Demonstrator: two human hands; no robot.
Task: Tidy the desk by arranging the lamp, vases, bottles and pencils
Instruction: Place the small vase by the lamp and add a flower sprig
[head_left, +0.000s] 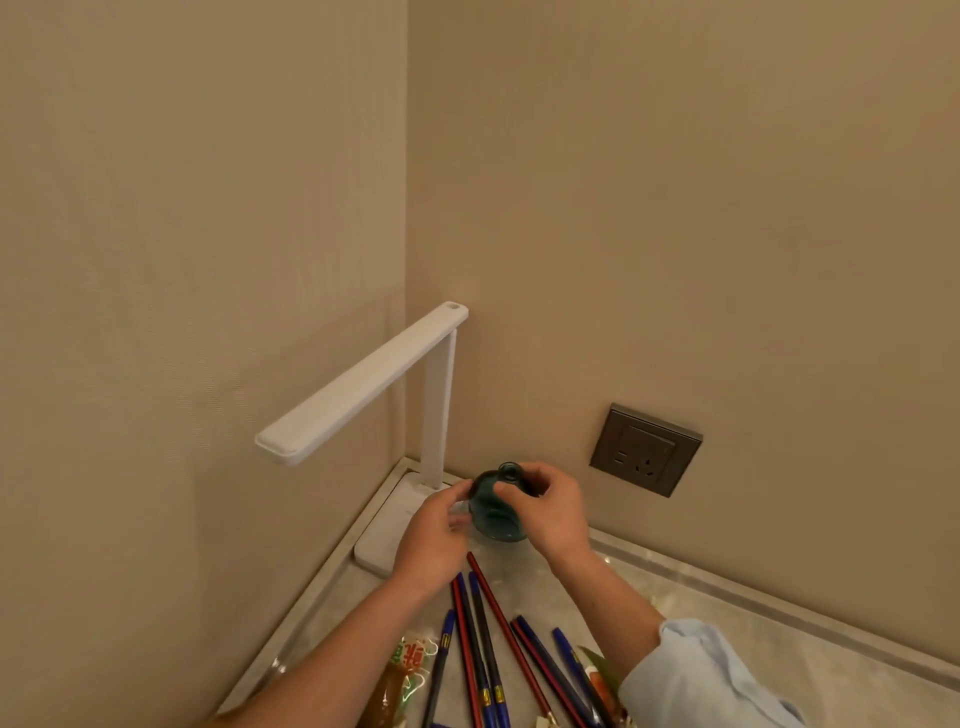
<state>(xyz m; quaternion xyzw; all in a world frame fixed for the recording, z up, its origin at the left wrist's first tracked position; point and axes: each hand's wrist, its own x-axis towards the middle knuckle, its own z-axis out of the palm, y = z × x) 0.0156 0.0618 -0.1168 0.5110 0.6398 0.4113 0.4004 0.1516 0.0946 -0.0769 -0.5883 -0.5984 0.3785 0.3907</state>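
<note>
lamp (363, 384) arm overhanging left, pencils (483, 639) strewn near, desk (727, 618) bare right

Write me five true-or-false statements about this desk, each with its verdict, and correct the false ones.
1. The left hand and the right hand both hold the teal vase. True.
2. The lamp is folded flat. False: its head is raised and juts out sideways.
3. The pencils stand in a cup. False: they lie loose on the desk.
4. A wall socket sits to the right of the lamp. True.
5. A plug is in the wall socket. False: nothing is plugged in.
</note>
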